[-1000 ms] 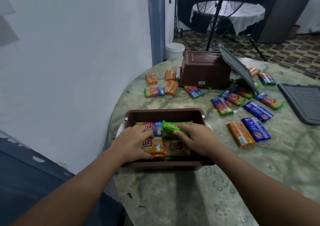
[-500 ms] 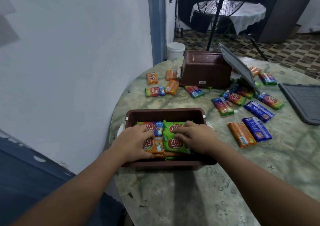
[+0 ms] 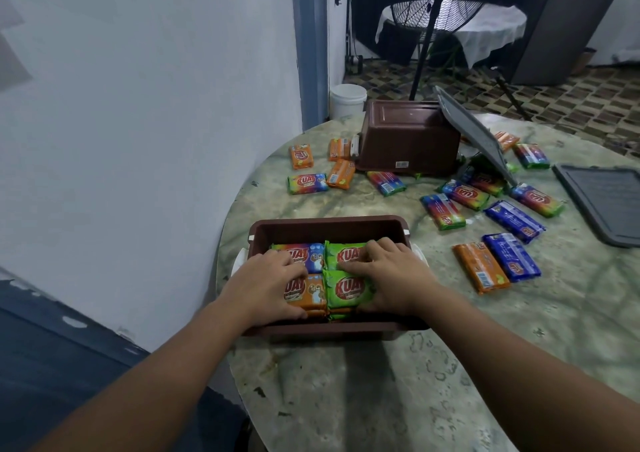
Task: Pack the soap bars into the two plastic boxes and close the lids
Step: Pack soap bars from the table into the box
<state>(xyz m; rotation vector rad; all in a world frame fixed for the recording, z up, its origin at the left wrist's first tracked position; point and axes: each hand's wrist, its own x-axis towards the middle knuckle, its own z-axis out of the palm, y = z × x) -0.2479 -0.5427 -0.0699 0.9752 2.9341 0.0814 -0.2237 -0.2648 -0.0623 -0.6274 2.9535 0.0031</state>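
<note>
In the near box [image 3: 329,226], the green soap bar [image 3: 346,287] that was tilted 1 second ago now lies flat. Right hand [image 3: 388,275] and left hand [image 3: 266,282] press the top layer with flattened fingers. Farther off, loose bars [image 3: 479,267] remain; the second box [image 3: 408,136] lies upturned.

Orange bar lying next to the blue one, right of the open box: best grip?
Pinch the orange soap bar across its long edges, from above. It lies flat on the table; the blue bar crowds its right edge, so start at the freer near end.

Both hands [image 3: 266,283] on soap bars [image 3: 348,287] in box [image 3: 329,228]
</note>
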